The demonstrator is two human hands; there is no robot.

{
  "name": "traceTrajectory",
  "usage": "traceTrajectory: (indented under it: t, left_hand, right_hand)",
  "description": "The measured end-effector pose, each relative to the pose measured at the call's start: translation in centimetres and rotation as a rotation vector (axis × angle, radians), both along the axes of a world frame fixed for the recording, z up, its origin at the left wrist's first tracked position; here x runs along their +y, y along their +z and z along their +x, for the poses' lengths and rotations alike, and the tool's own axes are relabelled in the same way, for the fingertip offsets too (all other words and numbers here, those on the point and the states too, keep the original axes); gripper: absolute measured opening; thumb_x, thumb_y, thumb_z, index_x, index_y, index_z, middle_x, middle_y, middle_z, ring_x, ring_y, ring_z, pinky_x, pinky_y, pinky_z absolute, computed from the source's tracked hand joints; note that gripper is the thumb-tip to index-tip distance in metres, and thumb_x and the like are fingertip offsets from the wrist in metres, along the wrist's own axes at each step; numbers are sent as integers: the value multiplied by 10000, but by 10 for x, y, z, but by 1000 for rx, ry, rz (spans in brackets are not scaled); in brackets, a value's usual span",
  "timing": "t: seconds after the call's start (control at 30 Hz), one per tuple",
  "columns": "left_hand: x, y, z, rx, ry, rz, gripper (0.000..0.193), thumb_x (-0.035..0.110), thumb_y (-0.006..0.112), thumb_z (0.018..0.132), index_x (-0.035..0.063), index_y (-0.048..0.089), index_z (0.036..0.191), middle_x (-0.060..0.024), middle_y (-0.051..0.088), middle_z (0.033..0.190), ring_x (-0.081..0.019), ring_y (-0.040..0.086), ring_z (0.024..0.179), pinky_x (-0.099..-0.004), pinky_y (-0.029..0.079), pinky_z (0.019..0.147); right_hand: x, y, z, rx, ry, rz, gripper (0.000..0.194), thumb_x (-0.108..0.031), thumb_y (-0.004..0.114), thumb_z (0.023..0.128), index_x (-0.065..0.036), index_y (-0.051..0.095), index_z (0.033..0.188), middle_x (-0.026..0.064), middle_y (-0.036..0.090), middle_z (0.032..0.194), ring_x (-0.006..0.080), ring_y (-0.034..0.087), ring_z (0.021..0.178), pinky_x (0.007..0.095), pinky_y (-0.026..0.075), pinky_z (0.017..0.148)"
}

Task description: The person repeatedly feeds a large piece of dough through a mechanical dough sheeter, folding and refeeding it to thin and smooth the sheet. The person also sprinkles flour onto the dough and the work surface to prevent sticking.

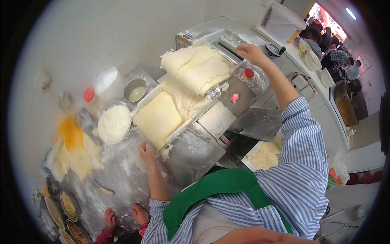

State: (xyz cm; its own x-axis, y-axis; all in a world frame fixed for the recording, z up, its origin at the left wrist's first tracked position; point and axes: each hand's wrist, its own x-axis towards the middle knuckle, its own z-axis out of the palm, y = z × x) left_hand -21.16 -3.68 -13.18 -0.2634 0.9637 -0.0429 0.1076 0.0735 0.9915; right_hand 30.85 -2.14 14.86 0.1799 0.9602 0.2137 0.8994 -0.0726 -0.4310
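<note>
A thick pale dough sheet lies folded over at the rollers of a metal dough sheeter. More of the dough rests flat on the machine's white sloping tray. My right hand is over the roller housing, between the dough and a black handwheel; its fingers are partly curled, and whether they hold anything is unclear. Beside the tray's lower left end is my left hand, loosely bent above the floured metal table. A red-lit switch and a red knob sit on the machine's side.
A bowl of flour, a metal pot and a white container stand left of the tray. Another person's hands rest at the table's near edge. Filling bowls line the far left; a dough tray is below right.
</note>
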Motion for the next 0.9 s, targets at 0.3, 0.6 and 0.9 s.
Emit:
traceTrajectory:
  t: [0.3, 0.6, 0.9]
  left_hand:
    - [4, 3, 36, -25, 29, 1, 303, 151, 537, 853, -45, 537, 1084, -135, 586, 1042, -202, 550, 967, -307, 414, 860]
    - [12, 13, 27, -3, -36, 29, 377, 203, 491, 892, -62, 504, 1159, -178, 534, 1168, -249, 499, 1092, -324, 368, 940]
    - [-17, 31, 12, -48, 112, -81, 346, 125, 468, 896, -57, 462, 1190, -142, 517, 1206, -221, 493, 1106, -316, 364, 948]
  right_hand:
    - [-7, -27, -140, 156, 251, -47, 729, -465, 567, 813, 98, 392, 1241, 294, 446, 1232, 374, 453, 1148, 373, 358, 981]
    - [-7, -17, -223, 216, 555, 78, 296, -152, 563, 817, -40, 584, 1090, 184, 554, 1144, 331, 524, 1063, 380, 404, 938]
    - [90, -41, -217, -449, 142, -190, 373, -287, 514, 825, 20, 612, 1013, 213, 601, 1017, 336, 533, 1036, 420, 418, 896]
